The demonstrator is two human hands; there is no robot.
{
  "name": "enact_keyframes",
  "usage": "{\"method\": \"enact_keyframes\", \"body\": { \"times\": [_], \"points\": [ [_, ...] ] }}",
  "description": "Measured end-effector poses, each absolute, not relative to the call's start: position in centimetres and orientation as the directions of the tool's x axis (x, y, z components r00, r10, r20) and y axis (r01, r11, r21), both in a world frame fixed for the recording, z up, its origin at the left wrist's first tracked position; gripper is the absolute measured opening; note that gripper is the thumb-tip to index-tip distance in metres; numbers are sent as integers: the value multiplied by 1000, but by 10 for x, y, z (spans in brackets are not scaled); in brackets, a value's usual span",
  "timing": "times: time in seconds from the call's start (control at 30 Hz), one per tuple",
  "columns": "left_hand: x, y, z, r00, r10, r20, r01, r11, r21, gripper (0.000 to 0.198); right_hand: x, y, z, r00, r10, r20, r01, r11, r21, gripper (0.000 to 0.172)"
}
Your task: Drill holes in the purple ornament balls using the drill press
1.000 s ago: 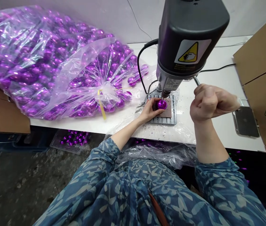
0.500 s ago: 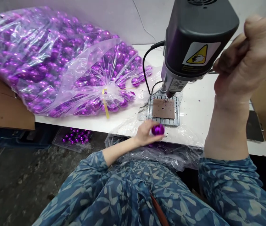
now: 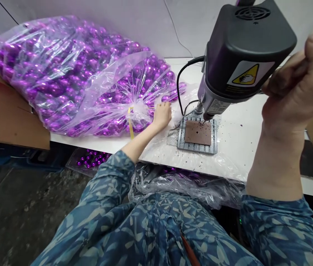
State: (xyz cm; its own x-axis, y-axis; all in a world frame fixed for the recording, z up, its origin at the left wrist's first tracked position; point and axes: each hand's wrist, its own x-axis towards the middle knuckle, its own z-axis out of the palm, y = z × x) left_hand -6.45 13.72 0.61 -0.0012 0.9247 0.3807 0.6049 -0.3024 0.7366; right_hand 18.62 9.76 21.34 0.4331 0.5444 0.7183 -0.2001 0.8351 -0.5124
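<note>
My left hand (image 3: 162, 113) is at the tied neck of the clear plastic bag (image 3: 62, 74) full of shiny purple balls. Its fingers curl downward, and whatever they hold, if anything, is hidden. One loose purple ball (image 3: 165, 98) lies just past the knuckles. My right hand (image 3: 292, 79) is raised beside the black drill press (image 3: 251, 48), closed around its feed handle, which the fingers mostly cover. Below the drill's chuck, a brown board (image 3: 198, 133) with a small hole lies on the slotted metal base (image 3: 182, 147), with dark shavings scattered over it.
A plastic bag (image 3: 178, 184) with purple balls hangs at the table's front edge. Cardboard boxes (image 3: 9, 111) stand left and right. A tray of small purple balls (image 3: 92, 159) sits low at left. A dark flat device (image 3: 310, 159) lies on the white table (image 3: 234, 147).
My left hand has moved from the front of the drill base to the big bag's neck. The purple ball it held is no longer visible in it. My right hand stays at the handle.
</note>
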Motion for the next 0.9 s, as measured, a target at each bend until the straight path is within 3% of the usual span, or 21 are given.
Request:
{"method": "enact_keyframes", "body": {
  "times": [0.17,0.3,0.4,0.53,0.63,0.73,0.9],
  "points": [
    [-60,222,14,-204,964,171,692,19,722,25,187,90,216,400,551,732,-163,829,-535,67],
    [-64,214,30,-100,984,145,650,-46,759,39,189,86,217,343,555,758,-94,823,-560,78],
    [-72,183,46,-23,988,153,419,-129,899,40,189,88,217,331,524,785,-74,843,-532,88],
    [-74,115,62,-26,997,78,-18,-79,997,33,184,89,216,390,512,766,-118,852,-509,85],
    [-63,66,63,69,996,-62,-253,78,964,37,182,88,217,410,534,739,-153,839,-522,79],
    [-43,41,51,215,957,-193,-371,263,891,33,183,88,217,401,543,738,-137,832,-538,76],
    [-13,49,27,191,932,-307,-483,362,798,25,186,92,215,404,511,758,-89,847,-524,77]
  ]
}}
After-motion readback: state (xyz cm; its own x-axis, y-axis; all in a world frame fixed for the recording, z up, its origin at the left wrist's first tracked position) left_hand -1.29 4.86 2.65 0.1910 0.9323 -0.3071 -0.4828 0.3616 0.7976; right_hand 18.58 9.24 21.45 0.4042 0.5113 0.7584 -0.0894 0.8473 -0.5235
